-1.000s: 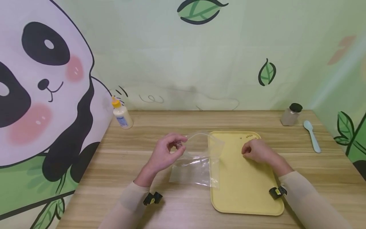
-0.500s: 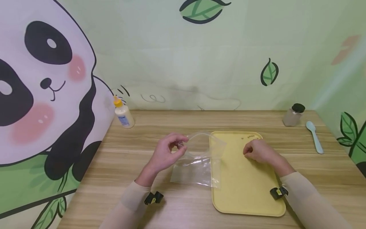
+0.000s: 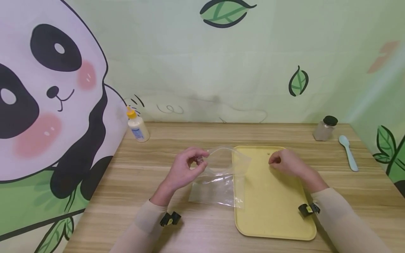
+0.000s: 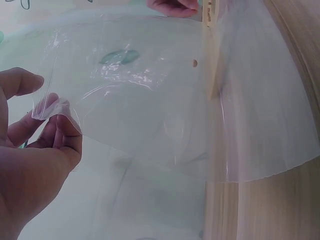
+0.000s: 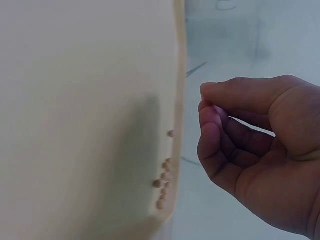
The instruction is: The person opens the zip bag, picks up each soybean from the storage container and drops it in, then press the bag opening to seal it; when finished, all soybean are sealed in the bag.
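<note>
My left hand (image 3: 186,168) pinches a clear plastic bag (image 3: 218,188) by its mouth, which gapes in the head view; the bag's lower part lies over the table and the tray's left edge. In the left wrist view, the crumpled rim of the bag (image 4: 125,100) sits between curled fingers. Over the far right part of the yellow tray (image 3: 272,211), my right hand (image 3: 288,163) has its thumb and fingertips together, with nothing visible between them. Several small brown round beads (image 5: 163,176) lie along the tray's far edge; one bead (image 3: 268,153) sits apart, while my hand hides the others in the head view.
A glue-like bottle with a yellow cap (image 3: 137,129) stands at the back left of the wooden table (image 3: 202,133). At the back right are a clear jar with a black lid (image 3: 325,128) and a light blue spoon (image 3: 348,153). A panda-printed backdrop borders the table.
My right hand has moved slightly toward the tray's far edge and now covers most of the beads in the head view. My left hand keeps holding the bag in place.
</note>
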Available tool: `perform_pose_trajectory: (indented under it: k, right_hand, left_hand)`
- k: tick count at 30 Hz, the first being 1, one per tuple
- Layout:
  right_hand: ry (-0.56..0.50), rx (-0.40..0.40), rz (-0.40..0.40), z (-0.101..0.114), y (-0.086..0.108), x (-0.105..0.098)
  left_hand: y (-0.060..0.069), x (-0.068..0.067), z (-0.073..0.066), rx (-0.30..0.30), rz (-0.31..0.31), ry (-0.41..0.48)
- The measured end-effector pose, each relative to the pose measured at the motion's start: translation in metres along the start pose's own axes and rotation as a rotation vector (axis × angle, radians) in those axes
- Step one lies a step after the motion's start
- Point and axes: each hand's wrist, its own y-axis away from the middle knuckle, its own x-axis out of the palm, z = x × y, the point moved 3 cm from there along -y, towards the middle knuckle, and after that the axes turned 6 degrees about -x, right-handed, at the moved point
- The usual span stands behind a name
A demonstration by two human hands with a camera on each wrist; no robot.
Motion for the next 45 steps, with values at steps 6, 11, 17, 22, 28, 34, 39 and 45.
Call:
perform_pose_trajectory:
  k: [6, 11, 17, 22, 28, 34, 39, 45]
  right_hand:
    - [-0.001, -0.008, -0.052, 0.011, -0.002, -0.013]
    - [0.003, -0.028, -0.107, 0.022, -0.006, -0.023]
    - [-0.007, -0.009, -0.122, 0.035, -0.010, -0.033]
    - [-0.007, -0.017, -0.145, 0.045, -0.014, -0.042]
    - [0.018, -0.056, -0.193, 0.057, -0.019, -0.049]
    - [-0.010, -0.087, -0.265, 0.076, -0.022, -0.056]
    - [-0.028, -0.148, -0.321, 0.091, -0.025, -0.060]
    - [-0.039, -0.232, -0.361, 0.107, -0.028, -0.063]
  left_hand:
    - [0.001, 0.000, -0.007, -0.010, 0.006, -0.002]
    - [0.001, -0.001, -0.007, -0.007, 0.002, 0.000]
    - [0.001, 0.000, -0.007, -0.008, 0.002, 0.003]
    - [0.002, 0.000, -0.006, -0.018, 0.002, 0.003]
    - [0.002, 0.001, -0.010, 0.010, 0.004, -0.001]
    - [0.002, 0.000, -0.011, 0.019, 0.009, -0.009]
    - [0.002, -0.001, -0.010, 0.011, 0.008, -0.011]
    - [0.002, -0.001, -0.011, 0.010, 0.007, -0.008]
